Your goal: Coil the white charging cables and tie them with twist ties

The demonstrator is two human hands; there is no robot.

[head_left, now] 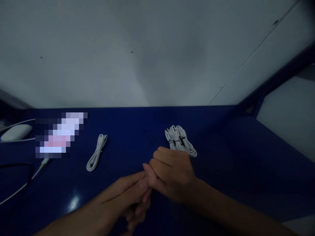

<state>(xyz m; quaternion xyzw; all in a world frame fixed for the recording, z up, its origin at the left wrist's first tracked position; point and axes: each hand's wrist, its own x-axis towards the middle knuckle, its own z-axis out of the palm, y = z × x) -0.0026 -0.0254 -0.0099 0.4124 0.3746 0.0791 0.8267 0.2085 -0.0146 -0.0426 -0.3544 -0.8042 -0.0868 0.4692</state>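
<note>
My left hand [128, 193] and my right hand [172, 173] meet above the blue table, fingertips touching. The right hand is closed, its fingers curled under and its thumb against the left hand's fingers. My left hand is also closed, with the thumb pressed along its curled fingers. Whatever they hold, if anything, stays hidden between them. Just behind the right hand lies a group of coiled white cables [177, 134], bound with dark ties and partly covered by that hand. One coiled white cable [97, 152] lies apart, to the left of both hands.
On the left of the blue table [133, 131] lies a phone with a lit, blurred screen [61, 134], a white charging cable [19, 190] plugged into it. A white rounded device [16, 132] sits at the far left. A pale wall [98, 65] rises behind the table.
</note>
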